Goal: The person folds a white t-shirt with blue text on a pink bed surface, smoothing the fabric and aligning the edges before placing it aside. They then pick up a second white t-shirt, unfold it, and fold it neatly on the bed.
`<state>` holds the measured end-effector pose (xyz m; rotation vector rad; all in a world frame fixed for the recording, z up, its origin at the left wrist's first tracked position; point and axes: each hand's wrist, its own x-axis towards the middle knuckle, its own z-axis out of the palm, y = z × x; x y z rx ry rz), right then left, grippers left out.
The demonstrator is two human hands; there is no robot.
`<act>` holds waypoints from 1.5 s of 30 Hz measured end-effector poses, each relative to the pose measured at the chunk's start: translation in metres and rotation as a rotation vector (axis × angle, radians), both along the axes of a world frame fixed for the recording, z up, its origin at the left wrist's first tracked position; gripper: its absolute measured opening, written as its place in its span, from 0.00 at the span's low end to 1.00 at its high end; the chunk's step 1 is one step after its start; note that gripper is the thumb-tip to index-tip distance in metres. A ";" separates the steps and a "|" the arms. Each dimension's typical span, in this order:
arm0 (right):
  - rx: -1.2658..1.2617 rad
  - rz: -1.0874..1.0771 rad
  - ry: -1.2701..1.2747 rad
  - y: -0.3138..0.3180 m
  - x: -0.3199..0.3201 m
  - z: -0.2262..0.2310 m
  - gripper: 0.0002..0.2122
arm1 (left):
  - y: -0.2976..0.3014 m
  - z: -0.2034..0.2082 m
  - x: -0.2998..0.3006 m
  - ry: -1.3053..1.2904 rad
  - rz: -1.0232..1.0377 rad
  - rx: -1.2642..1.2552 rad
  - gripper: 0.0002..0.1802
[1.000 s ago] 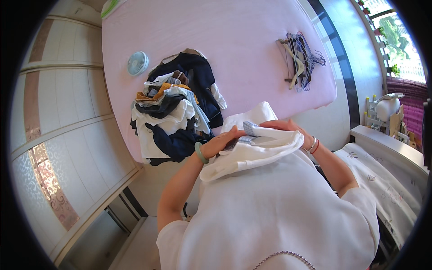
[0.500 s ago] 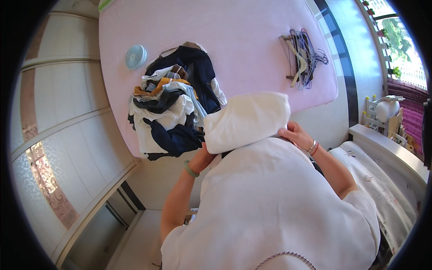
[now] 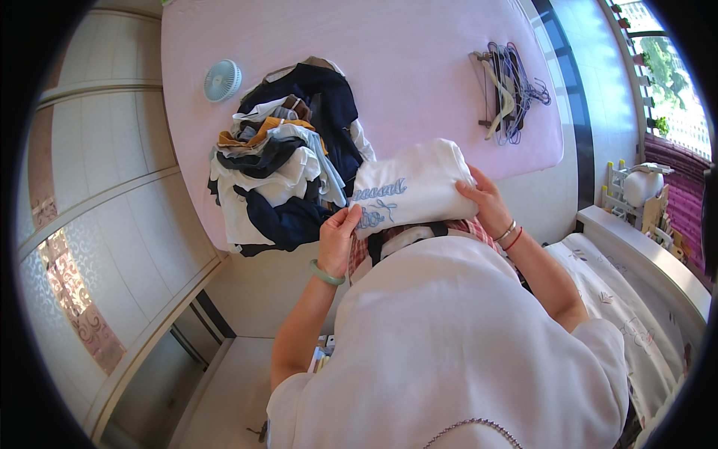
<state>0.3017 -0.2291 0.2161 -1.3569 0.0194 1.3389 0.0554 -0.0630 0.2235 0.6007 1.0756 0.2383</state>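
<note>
Held up in front of my waist is a folded white garment (image 3: pixel 426 176), a neat flat bundle with a blue stitched-looking design on its left side; its exact kind is hard to make out. My left hand (image 3: pixel 339 236), with a green bangle at the wrist, pinches its lower left corner. At the right end, my right hand (image 3: pixel 488 202) grips it with the thumb on top. Below the bundle, red checked cloth (image 3: pixel 470 227) and a black strip show at my lap. Left of it lies a heap of clothes (image 3: pixel 288 176) in white, navy, grey and mustard.
The clothes heap rests on a bed with a pink sheet (image 3: pixel 419 67). A small light-blue fan (image 3: pixel 222 81) stands beyond it, and a bunch of clothes hangers (image 3: pixel 508 93) lies at the right. Cupboard doors (image 3: pixel 105 217) line the left side; a ledge (image 3: pixel 643 258) is at the right.
The white garment has been turned, so its blue design now faces up. Both hands have risen slightly with it, and the checked cloth at my lap has come into sight.
</note>
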 end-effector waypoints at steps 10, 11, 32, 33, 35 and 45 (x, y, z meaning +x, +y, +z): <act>0.058 0.149 -0.147 0.007 0.036 0.002 0.38 | 0.031 -0.006 0.018 0.234 -0.346 0.075 0.15; 0.097 0.219 -0.196 0.008 0.043 -0.004 0.38 | 0.038 -0.011 0.022 0.220 -0.391 0.044 0.15; -0.029 0.447 -1.967 0.180 0.237 -0.103 0.16 | 0.178 -0.153 0.235 -0.026 -0.143 0.869 0.09; -0.032 0.502 -1.918 0.174 0.240 -0.127 0.16 | 0.169 -0.168 0.236 0.000 -0.094 0.819 0.08; -0.024 0.591 -1.845 0.158 0.237 -0.184 0.17 | 0.153 -0.224 0.224 0.184 -0.191 0.955 0.08; -0.177 1.077 -1.483 0.048 0.185 -0.342 0.21 | 0.050 -0.380 0.140 0.507 -0.561 0.860 0.08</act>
